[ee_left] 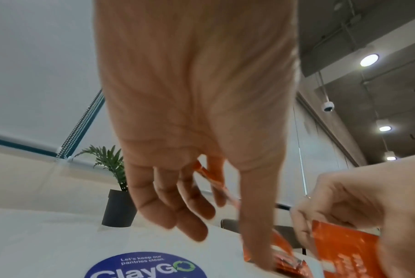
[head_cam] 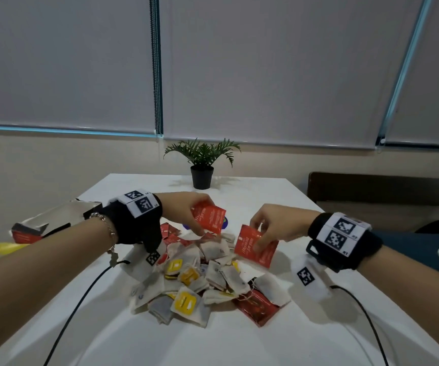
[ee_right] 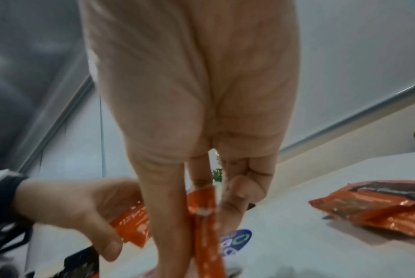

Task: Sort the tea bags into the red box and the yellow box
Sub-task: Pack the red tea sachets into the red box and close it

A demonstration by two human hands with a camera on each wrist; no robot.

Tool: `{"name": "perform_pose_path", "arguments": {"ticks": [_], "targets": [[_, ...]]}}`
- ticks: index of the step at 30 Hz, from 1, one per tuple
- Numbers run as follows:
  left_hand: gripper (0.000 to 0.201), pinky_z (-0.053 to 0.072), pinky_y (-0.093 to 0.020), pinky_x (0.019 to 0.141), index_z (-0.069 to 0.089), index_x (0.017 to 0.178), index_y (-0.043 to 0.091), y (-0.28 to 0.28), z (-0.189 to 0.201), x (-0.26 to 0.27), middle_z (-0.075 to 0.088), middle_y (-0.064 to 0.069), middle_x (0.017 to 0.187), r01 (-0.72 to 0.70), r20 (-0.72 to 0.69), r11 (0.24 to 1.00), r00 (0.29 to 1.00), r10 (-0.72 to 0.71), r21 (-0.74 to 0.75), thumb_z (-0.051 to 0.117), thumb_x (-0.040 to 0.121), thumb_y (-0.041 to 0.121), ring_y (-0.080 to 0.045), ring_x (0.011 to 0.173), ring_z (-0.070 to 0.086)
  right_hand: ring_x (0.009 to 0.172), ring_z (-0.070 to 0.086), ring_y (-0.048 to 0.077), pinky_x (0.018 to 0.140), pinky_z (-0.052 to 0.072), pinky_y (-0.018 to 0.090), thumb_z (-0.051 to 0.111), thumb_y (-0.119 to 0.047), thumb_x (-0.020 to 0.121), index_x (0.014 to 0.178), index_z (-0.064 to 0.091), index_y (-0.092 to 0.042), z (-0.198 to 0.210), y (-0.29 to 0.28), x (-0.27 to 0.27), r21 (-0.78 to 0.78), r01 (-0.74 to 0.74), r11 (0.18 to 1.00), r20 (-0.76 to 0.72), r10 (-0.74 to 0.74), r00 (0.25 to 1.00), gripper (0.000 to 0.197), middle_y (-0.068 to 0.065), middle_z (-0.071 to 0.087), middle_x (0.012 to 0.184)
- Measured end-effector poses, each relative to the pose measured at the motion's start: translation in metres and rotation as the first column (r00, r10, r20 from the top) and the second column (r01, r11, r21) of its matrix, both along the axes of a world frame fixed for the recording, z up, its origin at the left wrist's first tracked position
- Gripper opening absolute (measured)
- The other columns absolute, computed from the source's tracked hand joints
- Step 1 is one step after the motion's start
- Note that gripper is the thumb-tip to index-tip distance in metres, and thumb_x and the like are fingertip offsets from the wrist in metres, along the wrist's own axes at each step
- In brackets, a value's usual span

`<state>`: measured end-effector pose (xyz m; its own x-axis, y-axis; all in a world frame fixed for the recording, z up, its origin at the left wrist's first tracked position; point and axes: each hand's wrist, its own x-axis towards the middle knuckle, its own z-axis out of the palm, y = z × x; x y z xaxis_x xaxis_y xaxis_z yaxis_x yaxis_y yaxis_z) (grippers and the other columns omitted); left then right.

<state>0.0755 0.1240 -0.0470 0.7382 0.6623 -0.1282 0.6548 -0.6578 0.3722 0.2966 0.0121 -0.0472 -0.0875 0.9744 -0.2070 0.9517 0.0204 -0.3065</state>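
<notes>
A pile of tea bags [head_cam: 199, 276], some in white paper with yellow or red tags and some in red foil sachets, lies mid-table. Above its far side my left hand [head_cam: 199, 220] pinches a red sachet [head_cam: 211, 217], which also shows between the fingers as the red sachet [ee_left: 213, 180]. To the right, my right hand [head_cam: 259, 235] pinches a second red sachet [head_cam: 255, 248], seen edge-on as the second red sachet [ee_right: 206, 225]. The torn-open red box [head_cam: 28, 235] sits at the left table edge, behind my left forearm. A bit of the yellow box [head_cam: 5, 247] shows beside it.
A potted plant [head_cam: 202, 165] stands at the far end of the white table [head_cam: 265, 196]. A blue round sticker [ee_left: 144, 267] is stuck on the table beyond the pile. A dark red foil packet [head_cam: 258, 305] lies at the pile's right. Black cables [head_cam: 81, 299] trail off both wrists.
</notes>
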Motion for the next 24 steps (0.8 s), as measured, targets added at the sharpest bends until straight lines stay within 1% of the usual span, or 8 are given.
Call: {"name": "perform_pose_path", "arguments": {"ticks": [3, 7, 10, 13, 16, 19, 21, 24], "targets": [[0.071, 0.049, -0.019, 0.074, 0.041, 0.133, 0.027, 0.002, 0.003, -0.003, 0.050, 0.005, 0.121, -0.015, 0.086, 0.999, 0.996, 0.012, 0.034, 0.081, 0.075, 0.019, -0.015, 0.107, 0.053, 0.073, 0.066, 0.012, 0.068, 0.050, 0.026, 0.075, -0.031, 0.084, 0.100, 0.073, -0.022, 0.011, 0.001, 0.010, 0.074, 0.049, 0.996, -0.213, -0.032, 0.976, 0.019, 0.001, 0.076, 0.093], [0.073, 0.051, -0.019, 0.076, 0.037, 0.134, 0.027, -0.008, 0.009, 0.011, 0.050, 0.008, 0.119, -0.006, 0.189, 1.000, 0.982, 0.001, 0.026, 0.080, 0.076, 0.019, -0.012, 0.103, 0.056, 0.088, 0.068, 0.012, 0.074, 0.052, 0.019, 0.063, -0.015, 0.093, 0.116, 0.064, -0.010, 0.011, 0.010, 0.002, 0.147, 0.196, 0.969, -0.683, -0.044, 0.730, 0.024, 0.005, 0.072, 0.107], [0.080, 0.049, -0.015, 0.072, 0.027, 0.137, 0.024, -0.014, 0.010, 0.025, 0.053, 0.011, 0.114, 0.013, 0.231, 1.000, 0.973, -0.010, -0.011, 0.080, 0.077, 0.019, -0.004, 0.094, 0.058, 0.090, 0.067, 0.012, 0.069, 0.055, 0.016, 0.061, -0.012, 0.094, 0.121, 0.060, -0.007, 0.006, 0.017, -0.009, 0.154, 0.247, 0.957, -0.776, -0.037, 0.630, 0.027, 0.005, 0.069, 0.106], [0.097, 0.055, -0.028, 0.086, 0.012, 0.146, 0.027, -0.014, 0.008, 0.031, 0.055, 0.002, 0.125, 0.035, 0.260, 0.997, 0.966, -0.016, -0.072, 0.079, 0.077, 0.015, -0.013, 0.103, 0.062, 0.087, 0.068, 0.015, 0.068, 0.057, 0.018, 0.062, -0.008, 0.093, 0.121, 0.058, -0.004, 0.001, 0.024, -0.009, 0.151, 0.277, 0.949, -0.808, -0.044, 0.588, 0.029, 0.010, 0.069, 0.106], [0.115, 0.053, -0.038, 0.094, -0.007, 0.150, 0.036, -0.002, 0.008, 0.019, 0.056, -0.003, 0.127, -0.026, 0.208, 0.994, 0.977, 0.047, -0.103, 0.080, 0.077, 0.017, -0.019, 0.103, 0.065, 0.079, 0.071, 0.019, 0.060, 0.055, 0.021, 0.071, -0.009, 0.086, 0.119, 0.051, -0.009, 0.000, 0.031, 0.011, 0.136, 0.369, 0.920, -0.779, -0.130, 0.613, 0.039, 0.016, 0.069, 0.106], [0.104, 0.047, -0.033, 0.097, 0.009, 0.152, 0.030, 0.016, 0.012, -0.009, 0.050, -0.006, 0.136, -0.169, -0.007, 0.986, 0.986, 0.168, -0.016, 0.080, 0.077, 0.025, -0.020, 0.110, 0.059, 0.080, 0.067, 0.024, 0.076, 0.057, 0.036, 0.076, -0.011, 0.082, 0.119, 0.051, -0.012, -0.010, 0.042, 0.044, 0.177, 0.471, 0.864, -0.642, -0.261, 0.721, 0.045, 0.014, 0.067, 0.105], [0.096, 0.045, -0.031, 0.097, 0.019, 0.151, 0.026, 0.023, 0.012, -0.028, 0.043, -0.008, 0.145, -0.250, -0.236, 0.966, 0.937, 0.257, 0.059, 0.080, 0.077, 0.031, -0.023, 0.120, 0.052, 0.090, 0.063, 0.024, 0.087, 0.052, 0.038, 0.077, -0.015, 0.081, 0.116, 0.056, -0.011, -0.016, 0.046, 0.058, 0.224, 0.463, 0.858, -0.432, -0.339, 0.836, 0.041, 0.011, 0.066, 0.109], [0.100, 0.041, -0.031, 0.096, 0.019, 0.152, 0.032, 0.024, 0.003, -0.048, 0.034, -0.006, 0.152, -0.294, -0.497, 0.950, 0.813, 0.305, 0.103, 0.079, 0.073, 0.046, -0.025, 0.131, 0.043, 0.098, 0.056, 0.022, 0.080, 0.045, 0.029, 0.079, -0.026, 0.079, 0.117, 0.056, -0.014, -0.029, 0.045, 0.064, 0.199, 0.426, 0.882, -0.144, -0.404, 0.903, 0.046, 0.007, 0.062, 0.117]]}}
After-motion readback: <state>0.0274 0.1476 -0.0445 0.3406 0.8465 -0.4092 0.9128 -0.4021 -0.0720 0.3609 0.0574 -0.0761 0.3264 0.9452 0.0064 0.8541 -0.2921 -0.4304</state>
